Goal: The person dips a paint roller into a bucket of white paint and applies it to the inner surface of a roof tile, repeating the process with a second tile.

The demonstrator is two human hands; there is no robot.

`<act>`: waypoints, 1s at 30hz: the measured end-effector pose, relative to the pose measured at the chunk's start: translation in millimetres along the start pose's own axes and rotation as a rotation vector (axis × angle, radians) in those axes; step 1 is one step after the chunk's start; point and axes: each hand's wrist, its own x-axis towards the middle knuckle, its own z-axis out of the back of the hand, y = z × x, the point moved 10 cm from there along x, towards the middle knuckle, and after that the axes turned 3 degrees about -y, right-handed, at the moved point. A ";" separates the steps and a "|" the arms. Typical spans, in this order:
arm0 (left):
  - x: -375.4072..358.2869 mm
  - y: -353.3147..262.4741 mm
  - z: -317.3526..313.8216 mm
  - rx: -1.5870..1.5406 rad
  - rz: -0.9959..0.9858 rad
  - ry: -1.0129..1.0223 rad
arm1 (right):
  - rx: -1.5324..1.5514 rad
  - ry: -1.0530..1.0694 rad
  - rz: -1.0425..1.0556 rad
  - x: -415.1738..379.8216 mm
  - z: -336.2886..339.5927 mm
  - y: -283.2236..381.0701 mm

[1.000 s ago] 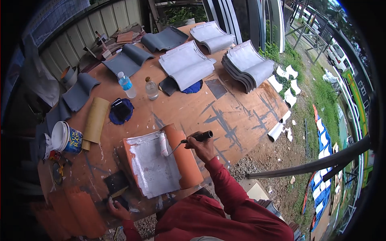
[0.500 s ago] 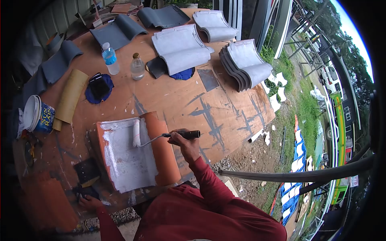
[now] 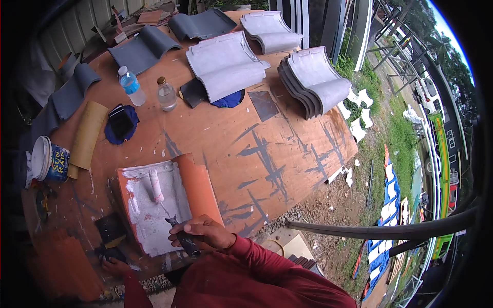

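An orange roof tile point(image 3: 197, 187), its trough coated white, lies at the near side of the wooden table. Above its lower right part, my right hand point(image 3: 203, 233) is wrapped round the black handle of a paint roller point(image 3: 155, 186), whose white and pink head rests on the white area. At the table's near left edge is my left hand point(image 3: 115, 267), beside a dark cloth point(image 3: 110, 254); its fingers are small and dim, so their grip is unclear. A dark square sheet point(image 3: 110, 228) lies just above that cloth.
White-coated tiles point(image 3: 226, 64) and grey tiles point(image 3: 144, 49) line the far side. A water bottle point(image 3: 132, 87), a glass bottle point(image 3: 166, 95), a paint bucket point(image 3: 50, 159) and a brown roll point(image 3: 87, 136) stand or lie at left. A dark pole point(image 3: 380, 229) juts in from the right.
My right hand has moved down and left with the roller, whose handle now points toward my body. The roller head has shifted left on the tile. The whole view has shifted slightly.
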 end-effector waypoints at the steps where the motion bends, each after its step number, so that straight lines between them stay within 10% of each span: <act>1: 0.1 -0.5 1.0 0.003 0.005 0.006 | -0.003 0.005 -0.002 -5.5 3.7 -6.3; 3: -2.2 0.4 2.2 0.056 0.016 0.024 | -0.715 -0.088 0.084 -13.3 20.9 -4.0; 7: -0.2 -0.4 2.3 0.089 0.025 0.049 | -0.961 -0.207 0.149 -51.6 -14.1 44.7; 11: -2.6 7.2 -3.5 0.106 0.063 0.040 | -0.963 -0.317 0.437 -68.7 -7.1 79.4; 18: -1.1 6.9 -3.3 0.132 0.028 0.038 | -0.605 -0.368 0.141 -52.2 40.0 60.3; 30: -2.7 6.4 -5.0 0.100 0.001 0.002 | -0.719 -0.176 0.313 -33.6 8.6 16.6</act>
